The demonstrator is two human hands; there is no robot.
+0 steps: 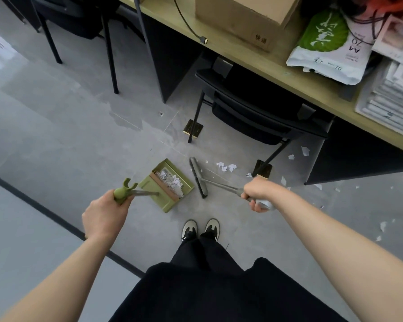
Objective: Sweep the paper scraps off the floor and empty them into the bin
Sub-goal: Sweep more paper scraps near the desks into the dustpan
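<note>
Left hand [105,211] grips dustpan [170,184] handle; pan on floor, some scraps inside. Right hand [257,194] wraps broom [198,177] handle. Loose paper scraps [226,166] lie right of broom head, scattered toward the desk, nearer the right hand. Bin not visible.

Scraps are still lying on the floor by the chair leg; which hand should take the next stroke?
Right. The right hand grips the broom, whose head sits between the loose scraps and the dustpan. The left hand holds the dustpan handle.
</note>
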